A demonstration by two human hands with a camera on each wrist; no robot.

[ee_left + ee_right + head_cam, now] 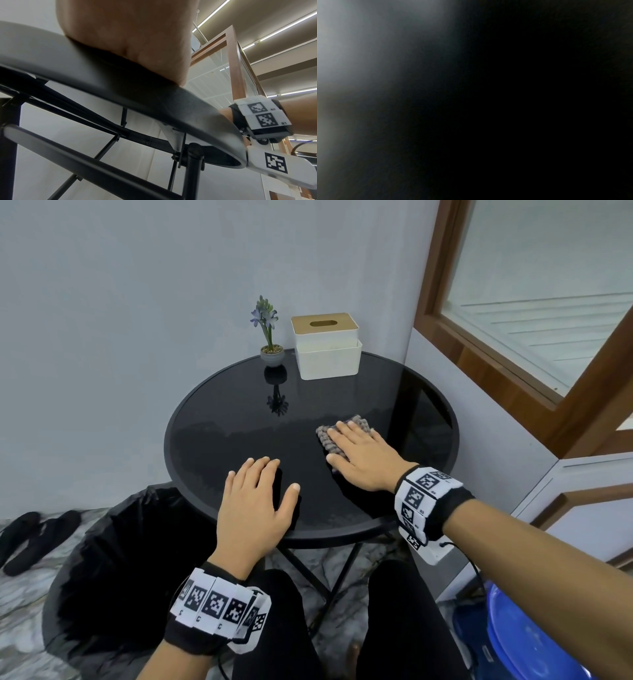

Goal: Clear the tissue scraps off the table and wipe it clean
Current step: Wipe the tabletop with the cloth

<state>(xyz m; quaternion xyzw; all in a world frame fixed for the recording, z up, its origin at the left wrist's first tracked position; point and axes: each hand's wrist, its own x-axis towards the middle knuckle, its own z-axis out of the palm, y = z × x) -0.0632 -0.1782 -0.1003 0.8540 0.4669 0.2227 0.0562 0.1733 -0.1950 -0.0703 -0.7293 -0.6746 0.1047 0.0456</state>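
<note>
A round black glass table point(239, 433) fills the middle of the head view. My right hand point(359, 458) lies flat, fingers straight, pressing a grey knobbly cloth point(329, 440) onto the table's right half. My left hand point(255, 501) rests flat and spread on the table near its front edge, holding nothing. No tissue scraps show on the tabletop. From below, the left wrist view shows my left palm point(130, 40) on the table rim point(171, 108). The right wrist view is dark and blurred.
A white tissue box point(327, 345) with a wooden lid and a small potted flower point(270, 337) stand at the table's far side. A black-lined bin point(113, 559) sits left of my knees, a blue tub point(513, 642) at the right. A wall corner and wood-framed window point(496, 347) are close on the right.
</note>
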